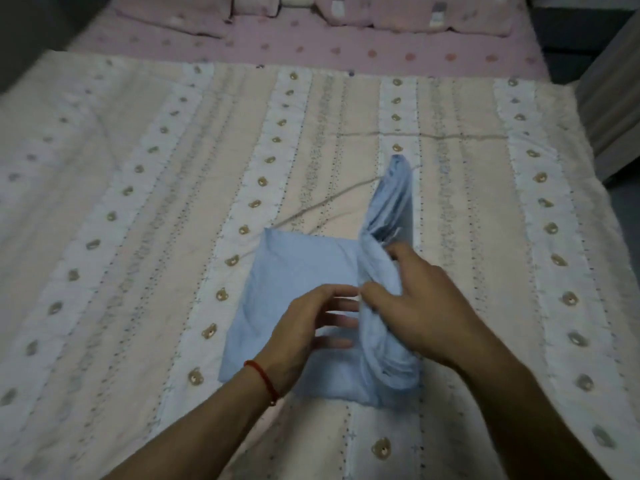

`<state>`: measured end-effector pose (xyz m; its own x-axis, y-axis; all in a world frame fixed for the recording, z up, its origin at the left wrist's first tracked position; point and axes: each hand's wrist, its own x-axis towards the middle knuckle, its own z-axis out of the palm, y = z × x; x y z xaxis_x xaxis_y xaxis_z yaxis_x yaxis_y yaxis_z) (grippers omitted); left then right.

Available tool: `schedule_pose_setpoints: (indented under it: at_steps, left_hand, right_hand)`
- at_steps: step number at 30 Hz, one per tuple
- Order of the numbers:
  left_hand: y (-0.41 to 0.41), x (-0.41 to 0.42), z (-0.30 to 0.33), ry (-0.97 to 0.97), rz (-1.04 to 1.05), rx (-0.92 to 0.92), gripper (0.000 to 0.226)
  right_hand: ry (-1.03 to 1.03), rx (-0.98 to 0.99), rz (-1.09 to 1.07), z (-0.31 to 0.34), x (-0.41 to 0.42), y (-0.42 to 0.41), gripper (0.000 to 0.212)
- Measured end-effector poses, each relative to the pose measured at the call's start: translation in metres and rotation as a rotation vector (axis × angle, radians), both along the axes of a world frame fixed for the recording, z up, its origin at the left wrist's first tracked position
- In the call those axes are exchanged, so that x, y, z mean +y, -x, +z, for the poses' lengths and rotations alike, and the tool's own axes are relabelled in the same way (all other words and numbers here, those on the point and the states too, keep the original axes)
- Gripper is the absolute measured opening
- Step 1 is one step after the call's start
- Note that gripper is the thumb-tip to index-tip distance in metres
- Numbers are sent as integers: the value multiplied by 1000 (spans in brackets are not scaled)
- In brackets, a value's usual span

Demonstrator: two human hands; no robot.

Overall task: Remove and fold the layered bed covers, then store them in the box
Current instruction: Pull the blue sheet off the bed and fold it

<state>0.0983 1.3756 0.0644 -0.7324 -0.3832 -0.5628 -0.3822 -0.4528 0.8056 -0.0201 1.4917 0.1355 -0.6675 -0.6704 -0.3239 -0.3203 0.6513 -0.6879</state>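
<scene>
Nearest the camera, two bare forearms are reaching in over the bed, the left one wearing a red string bracelet (264, 377) at the wrist. The left hand (304, 327) is lying on the flat part of a light blue cover (273, 292), its fingers stretched out and slightly spread toward the right hand; it is probably pinning the finished folds so they do not slide while the other hand works. The right hand (412, 306) is just beside those fingertips, its fingers curling round a bunched, twisted band of the same blue cloth and clamping it; whether the two hands are actually touching cannot be told through the blur.

The task's cover is therefore under and inside both hands: a squarish folded pad to the left of the grip, a gathered roll running under the right palm toward the person, and a loose tail rising away beyond the grip. Judging by this, the gathered end is being wrapped or tucked to hold the bundle together.

Underneath, a striped quilt with small bear motifs (145, 202) is spreading flat, still to be folded. Beyond it a pink dotted sheet (346, 50) is showing, with pink pillows (398, 15) farthest off. No box is in view.
</scene>
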Motion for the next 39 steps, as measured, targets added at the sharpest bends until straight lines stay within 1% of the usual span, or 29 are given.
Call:
schedule_pose_setpoints:
  at_steps: [1, 3, 4, 5, 6, 7, 8, 10, 11, 12, 13, 14, 16, 17, 18, 19, 21, 22, 23, 25, 27, 29, 30, 32, 33, 34, 36, 39]
  left_hand:
    - [-13, -19, 2, -63, 123, -8, 36]
    - [-33, -53, -8, -168, 281, -65, 38]
    - [-43, -67, -18, -192, 320, -113, 38]
    - [-51, -78, -31, -181, 326, -169, 39]
    - [-56, -84, -44, -125, 294, -252, 39]
    - [-61, -88, -58, -18, 229, -344, 39]
    - [-64, -88, -72, 129, 130, -419, 40]
    - [-65, -86, -87, 454, -33, -502, 38]
    - [-65, -83, -88, 572, -38, -496, 33]
    - [-65, -81, -85, 649, -9, -474, 27]
    - [-65, -78, -81, 708, 49, -441, 20]
    - [-67, -76, -78, 758, 107, -421, 15]
    - [-75, -74, -78, 824, 149, -423, 14]
    - [-78, -74, -84, 831, 132, -438, 15]
    - [-80, -73, -91, 848, 87, -464, 17]
    - [-81, -74, -100, 906, 46, -486, 17]
    - [-77, -79, -117, 1037, -35, -607, 27]
    - [-73, -83, -120, 1041, -47, -661, 38]
    - [-69, -86, -120, 1004, -46, -659, 50]
    - [-61, -92, -115, 826, -25, -595, 71]
    - [-54, -100, -108, 653, -67, -608, 82]
    - [-48, -113, -97, 523, -91, -637, 90]
    - [-46, -119, -94, 436, -88, -631, 89]
    - [-41, -123, -79, 278, -91, -602, 71]
    - [-40, -119, -71, 217, -102, -575, 63]
    - [-39, -114, -61, 177, -111, -541, 60]
    - [-41, -92, -28, 128, -114, -476, 61]
    - [-43, -55, 22, 130, -129, -370, 65]
  right_hand:
    - [-30, 25, 43, -9, -28, -17, 37]
    - [-133, 88, 128, -42, -73, -45, 48]
    - [-166, 58, 184, -62, -90, -57, 50]
    - [-171, -17, 234, -84, -99, -68, 50]
    - [-146, -106, 275, -105, -101, -77, 47]
    - [-99, -160, 309, -124, -95, -85, 44]
    - [-24, -154, 322, -139, -84, -92, 40]
    - [166, -53, 217, -161, -56, -96, 29]
    - [250, 18, 134, -169, -42, -94, 24]
    - [303, 105, 58, -175, -30, -91, 23]
    - [310, 196, -3, -181, -19, -85, 27]
    - [262, 273, -53, -185, -11, -77, 34]
    - [105, 340, -100, -194, -1, -65, 52]
    - [33, 321, -95, -200, 2, -60, 58]
    - [-13, 263, -78, -206, 4, -59, 62]
    - [-21, 192, -55, -213, 4, -59, 64]
    - [58, 77, -63, -222, 7, -57, 64]
    - [128, 36, -105, -223, 7, -55, 63]
    - [198, 10, -170, -222, 8, -53, 62]
    - [294, -79, -344, -215, 10, -50, 60]
    - [311, -301, -561, -209, 7, -44, 67]
    - [276, -512, -674, -206, 4, -34, 69]
    - [283, -610, -686, -206, 5, -26, 63]
    - [333, -821, -698, -198, 9, -12, 43]
    - [338, -896, -692, -190, 13, -9, 35]
    - [333, -938, -686, -181, 21, -6, 30]
    - [356, -1020, -701, -151, 43, -8, 29]
    - [480, -1132, -750, -107, 85, -19, 35]
